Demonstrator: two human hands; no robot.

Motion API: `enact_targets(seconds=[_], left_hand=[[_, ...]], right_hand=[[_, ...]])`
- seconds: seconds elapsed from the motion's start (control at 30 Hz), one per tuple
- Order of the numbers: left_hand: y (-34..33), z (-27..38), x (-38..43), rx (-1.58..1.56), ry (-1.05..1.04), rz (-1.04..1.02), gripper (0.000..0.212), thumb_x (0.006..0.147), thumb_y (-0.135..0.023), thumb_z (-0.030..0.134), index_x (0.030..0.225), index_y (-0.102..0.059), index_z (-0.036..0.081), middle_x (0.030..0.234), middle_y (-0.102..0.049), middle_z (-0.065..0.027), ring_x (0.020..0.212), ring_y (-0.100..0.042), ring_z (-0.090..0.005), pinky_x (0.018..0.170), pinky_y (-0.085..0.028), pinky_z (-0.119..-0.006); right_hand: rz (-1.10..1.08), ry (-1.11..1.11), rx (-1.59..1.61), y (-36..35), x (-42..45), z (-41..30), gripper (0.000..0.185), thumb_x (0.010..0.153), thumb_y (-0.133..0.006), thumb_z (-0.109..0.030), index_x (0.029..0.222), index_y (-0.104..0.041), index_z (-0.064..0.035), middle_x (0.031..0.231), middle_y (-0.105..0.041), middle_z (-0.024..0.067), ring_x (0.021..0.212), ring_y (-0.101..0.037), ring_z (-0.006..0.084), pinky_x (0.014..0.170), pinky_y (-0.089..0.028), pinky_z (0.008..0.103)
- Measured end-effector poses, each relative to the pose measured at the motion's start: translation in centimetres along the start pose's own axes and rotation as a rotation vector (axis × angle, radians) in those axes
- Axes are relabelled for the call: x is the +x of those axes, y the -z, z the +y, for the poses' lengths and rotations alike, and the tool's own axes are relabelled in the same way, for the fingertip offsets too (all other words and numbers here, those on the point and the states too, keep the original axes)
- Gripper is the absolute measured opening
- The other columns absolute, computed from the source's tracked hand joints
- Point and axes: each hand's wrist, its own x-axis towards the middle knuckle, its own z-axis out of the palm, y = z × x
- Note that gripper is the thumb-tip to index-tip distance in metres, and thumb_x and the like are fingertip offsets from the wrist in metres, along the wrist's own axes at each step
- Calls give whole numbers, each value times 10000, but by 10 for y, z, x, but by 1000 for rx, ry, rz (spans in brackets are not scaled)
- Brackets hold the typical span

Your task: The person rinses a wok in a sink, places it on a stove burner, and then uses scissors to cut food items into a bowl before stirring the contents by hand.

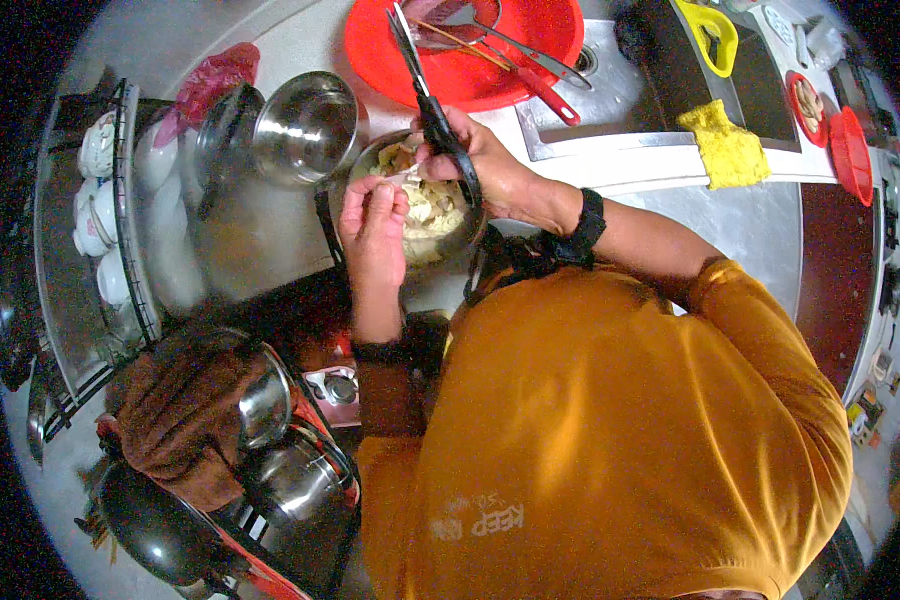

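Note:
My right hand (487,161) grips black-handled scissors (439,127), whose blades point up and away from me. Thumb and fingers of my left hand (375,232) pinch a small whitish piece of food (397,178). The right fingertips are close to that piece too; whether they touch it I cannot tell. Below both hands stands a metal bowl (461,238) with pale yellow food pieces (424,206) in it. Its rim is partly hidden by my hands and the scissors handles.
A steel bowl (307,127) stands left of the hands, by a red plastic bag (221,79). Beyond lies a red basin (390,75) holding utensils, beside the sink (615,97). A yellow cloth (724,146) hangs over the edge. Metal pots (292,472) sit lower left.

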Motion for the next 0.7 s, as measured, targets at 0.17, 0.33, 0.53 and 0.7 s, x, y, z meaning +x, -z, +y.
enact_targets(seconds=[0.17, 0.33, 0.53, 0.7], left_hand=[[-3, 0, -1, -12, 52, 69, 97, 862, -544, 37, 957, -528, 45, 901, -542, -33, 812, -520, -118, 749, -456, -232], [-7, 2, -1, -77, 43, 56, 108, 859, -537, 20, 963, -526, 47, 909, -540, -29, 816, -516, -113, 747, -452, -233], [-10, 15, -3, 173, 231, -87, 150, 860, -542, 51, 1009, -530, 45, 903, -556, -13, 788, -536, -100, 740, -460, -233], [-26, 23, 4, 537, 162, -105, 184, 864, -547, 79, 1039, -566, 27, 851, -585, -27, 740, -558, -92, 684, -467, -223]], right_hand=[[-24, 5, 38, 2, 0, -2, 471, 659, -657, 4, 1089, -480, -74, 865, -552, -4, 804, -537, 86, 706, -444, 206], [-26, 70, 29, -6, -1, -11, 443, 679, -656, -14, 1082, -481, -68, 803, -572, -1, 720, -525, 80, 650, -421, 196], [-112, -1, -135, 7, 2, -11, 426, 714, -671, -26, 1094, -482, -60, 883, -545, -5, 809, -522, 70, 705, -444, 204], [-138, 87, -234, 13, 4, -10, 392, 742, -637, -10, 1093, -474, -71, 808, -551, -34, 729, -501, 45, 651, -418, 189]])
